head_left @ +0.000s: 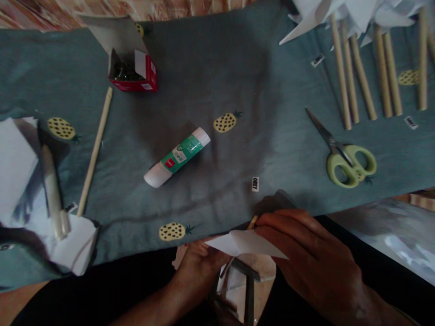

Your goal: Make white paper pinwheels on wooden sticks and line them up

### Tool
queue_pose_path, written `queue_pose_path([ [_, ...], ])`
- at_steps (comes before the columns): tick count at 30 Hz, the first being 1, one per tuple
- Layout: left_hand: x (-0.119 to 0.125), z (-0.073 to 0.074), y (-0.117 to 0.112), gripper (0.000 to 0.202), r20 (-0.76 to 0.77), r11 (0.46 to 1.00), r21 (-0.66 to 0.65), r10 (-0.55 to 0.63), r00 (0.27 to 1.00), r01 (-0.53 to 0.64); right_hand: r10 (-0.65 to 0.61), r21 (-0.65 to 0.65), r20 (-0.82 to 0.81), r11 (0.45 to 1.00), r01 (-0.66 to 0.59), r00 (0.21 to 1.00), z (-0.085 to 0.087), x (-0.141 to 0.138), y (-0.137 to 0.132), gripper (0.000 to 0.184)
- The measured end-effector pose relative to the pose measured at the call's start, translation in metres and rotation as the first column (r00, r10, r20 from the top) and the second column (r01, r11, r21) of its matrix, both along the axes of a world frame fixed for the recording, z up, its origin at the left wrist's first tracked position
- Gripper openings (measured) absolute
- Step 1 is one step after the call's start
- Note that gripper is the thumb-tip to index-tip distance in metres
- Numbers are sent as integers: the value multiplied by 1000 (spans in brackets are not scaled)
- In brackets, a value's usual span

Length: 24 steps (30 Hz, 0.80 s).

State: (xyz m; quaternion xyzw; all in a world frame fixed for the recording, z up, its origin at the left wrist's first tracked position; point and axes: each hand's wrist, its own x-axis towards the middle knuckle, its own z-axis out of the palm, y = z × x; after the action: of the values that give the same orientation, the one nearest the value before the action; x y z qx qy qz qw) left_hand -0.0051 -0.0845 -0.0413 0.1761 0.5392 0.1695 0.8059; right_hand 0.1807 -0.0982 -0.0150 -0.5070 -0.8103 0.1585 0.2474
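At the bottom middle, my left hand [200,267] and my right hand [309,253] meet over a folded white paper piece [244,243]. Both sets of fingers are closed on it. Under my right fingertips a tan stick end [252,222] pokes out, pinched along with the paper. A dark metal object [246,280], unclear in shape, sits just below the paper between my hands. A white glue stick with a green label [177,156] lies on the grey-green pineapple-print cloth [210,81], well beyond my hands.
Green-handled scissors [346,156] lie to the right. Several wooden sticks [367,77] with white paper [340,13] fill the far right. A red box of dark clips [134,68] stands at the back left. One long stick [95,149] and white paper [20,167] lie left.
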Motion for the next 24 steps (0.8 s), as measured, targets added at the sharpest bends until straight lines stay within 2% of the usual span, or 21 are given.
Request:
queue_pose_path([
  [12,0,0,-2,25,27,999,-11,32,999,-31,-9,-10,-36,1000,9,999,3,-3,5,19],
  [15,-2,-1,-4,24,27,999,-39,16,1000,-15,-31,-56,-123,998,24,992,6,-1,5,21],
  [20,-9,1,-5,19,-31,998,-46,-50,998,49,-105,-209,-297,977,43,949,18,5,-1,20],
  [24,-12,4,-4,19,-83,999,-14,-54,995,53,-68,-211,-320,978,-1,945,26,11,-7,17],
])
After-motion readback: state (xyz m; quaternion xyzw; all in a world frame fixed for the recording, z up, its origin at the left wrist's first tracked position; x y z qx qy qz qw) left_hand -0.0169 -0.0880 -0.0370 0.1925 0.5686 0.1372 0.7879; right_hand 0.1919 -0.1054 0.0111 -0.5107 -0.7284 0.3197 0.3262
